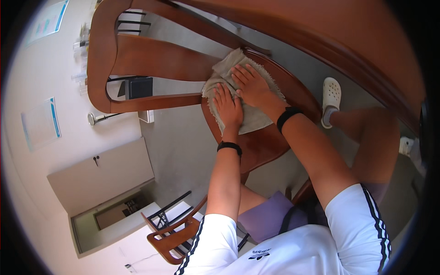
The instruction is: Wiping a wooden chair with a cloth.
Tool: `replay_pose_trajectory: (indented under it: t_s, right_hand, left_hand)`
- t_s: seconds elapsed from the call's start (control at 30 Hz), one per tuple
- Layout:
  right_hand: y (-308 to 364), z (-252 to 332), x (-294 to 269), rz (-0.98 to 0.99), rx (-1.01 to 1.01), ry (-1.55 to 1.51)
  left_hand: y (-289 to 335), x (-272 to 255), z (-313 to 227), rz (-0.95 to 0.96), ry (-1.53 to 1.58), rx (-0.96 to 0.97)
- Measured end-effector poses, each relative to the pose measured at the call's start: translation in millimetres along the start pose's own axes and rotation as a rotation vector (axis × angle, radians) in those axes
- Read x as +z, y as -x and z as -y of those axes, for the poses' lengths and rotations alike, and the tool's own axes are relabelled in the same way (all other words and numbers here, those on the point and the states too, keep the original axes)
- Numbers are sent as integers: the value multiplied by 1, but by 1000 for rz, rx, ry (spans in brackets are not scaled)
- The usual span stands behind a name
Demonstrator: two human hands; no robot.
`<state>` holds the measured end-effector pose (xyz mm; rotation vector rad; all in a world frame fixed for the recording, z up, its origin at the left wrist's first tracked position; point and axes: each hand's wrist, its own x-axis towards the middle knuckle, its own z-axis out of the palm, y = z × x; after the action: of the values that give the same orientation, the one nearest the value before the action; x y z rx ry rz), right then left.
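Note:
A beige, frayed cloth (pixel 253 120) lies spread over the seat of a reddish-brown wooden chair (pixel 262 149), bunched toward the backrest. My left hand (pixel 228 108) rests flat on the cloth, fingers stretched toward the backrest. Just to its right, my right hand (pixel 253 87) also presses flat on the fabric, its fingers slightly spread. Neither hand grips anything. Both wrists wear black bands. The chair's slatted backrest (pixel 160 56) reaches away to the upper left, and the cloth hides much of the seat.
A large reddish-brown wooden table (pixel 362 34) fills the upper right, its edge close beside the seat. Another wooden chair (pixel 176 236) stands at the lower left. A door (pixel 103 172) and a dark box (pixel 139 87) are farther left. My white clog (pixel 331 95) is on the grey floor.

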<state>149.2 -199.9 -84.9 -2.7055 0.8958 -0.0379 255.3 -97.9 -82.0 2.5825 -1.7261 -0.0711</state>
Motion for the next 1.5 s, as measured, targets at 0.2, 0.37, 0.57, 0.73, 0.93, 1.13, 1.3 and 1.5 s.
replay_pose_trajectory:
  t_s: [0.2,0.37,0.57,0.73,0.93,1.13,1.3,1.5]
  right_hand:
    - [-21,-8,21,-245,-90,-43]
    - [-19,-7,32,-339,-110,0]
    - [24,-15,29,-57,-68,22]
    - [85,-12,3,303,-94,-105]
    - [161,-26,9,191,-110,-280]
    - [209,-5,-20,330,-98,-331]
    - [218,-10,19,127,-113,120]
    - [216,-9,-19,161,97,-184]
  left_hand:
    - [-18,5,9,-23,5,-67]
    - [-14,9,4,-65,4,-105]
    - [38,15,-30,48,59,-198]
    - [107,11,-43,-11,197,-166]
    - [131,35,-53,-274,375,-99]
    - [142,-43,-14,451,392,49]
    - [154,4,-34,350,151,170]
    - [174,9,-46,95,364,75]
